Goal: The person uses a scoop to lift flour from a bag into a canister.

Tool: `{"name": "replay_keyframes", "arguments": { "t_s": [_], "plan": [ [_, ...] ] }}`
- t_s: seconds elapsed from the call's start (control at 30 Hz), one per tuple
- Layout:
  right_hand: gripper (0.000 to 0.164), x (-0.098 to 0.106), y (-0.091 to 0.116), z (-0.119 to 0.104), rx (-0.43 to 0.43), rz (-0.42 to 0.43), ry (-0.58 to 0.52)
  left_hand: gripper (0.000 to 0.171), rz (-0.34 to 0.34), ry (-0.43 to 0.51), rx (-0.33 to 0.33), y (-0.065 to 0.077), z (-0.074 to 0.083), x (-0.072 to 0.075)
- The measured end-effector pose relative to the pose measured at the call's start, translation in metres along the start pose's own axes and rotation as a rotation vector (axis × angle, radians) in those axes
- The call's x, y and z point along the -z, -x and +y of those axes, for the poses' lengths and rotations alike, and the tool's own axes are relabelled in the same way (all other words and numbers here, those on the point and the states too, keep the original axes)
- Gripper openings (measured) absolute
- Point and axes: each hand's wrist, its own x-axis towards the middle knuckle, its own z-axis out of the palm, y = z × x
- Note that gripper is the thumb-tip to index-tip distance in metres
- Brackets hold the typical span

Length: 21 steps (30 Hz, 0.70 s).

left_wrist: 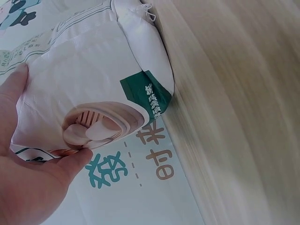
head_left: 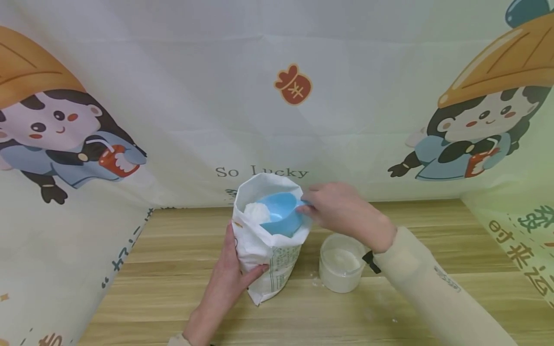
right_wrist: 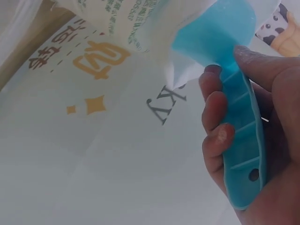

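My left hand (head_left: 235, 269) grips a white printed flour bag (head_left: 277, 264) low on its side, thumb across the front. In the left wrist view the bag (left_wrist: 89, 70) shows a steamer-basket picture and a green label. My right hand (head_left: 337, 206) holds a blue scoop (head_left: 283, 214) by its handle, and the scoop's bowl sits inside the open bag mouth. White powder (head_left: 257, 213) is heaped at the left of the scoop's bowl. Fingers curl round the ribbed handle (right_wrist: 243, 136) in the right wrist view. A clear round jar (head_left: 342, 264) holding white powder stands under the right forearm.
The wood-grain tabletop (head_left: 173, 278) carries small white specks of powder beside the jar. A printed cloth backdrop (head_left: 207, 105) rises behind the table and along both sides. A dark strap end (head_left: 371, 262) hangs from the right wrist by the jar's rim.
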Motion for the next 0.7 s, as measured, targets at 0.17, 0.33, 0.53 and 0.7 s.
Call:
{"name": "replay_keyframes", "arguments": {
  "t_s": [0.17, 0.33, 0.53, 0.7],
  "plan": [
    [0.019, -0.002, 0.009, 0.008, -0.01, 0.054, -0.05, 0.128, -0.001, -0.012, 0.0, 0.0, 0.001, -0.001],
    [0.027, -0.008, 0.017, 0.013, 0.013, 0.12, -0.073, 0.129, -0.005, -0.003, 0.016, 0.0, 0.002, -0.001],
    [0.029, -0.014, 0.025, 0.016, 0.02, 0.189, -0.077, 0.128, -0.007, -0.015, 0.035, 0.001, 0.002, 0.0],
    [0.028, -0.018, 0.031, 0.019, 0.007, 0.24, -0.097, 0.128, -0.002, -0.013, 0.032, 0.0, 0.002, -0.001]
  ]
}}
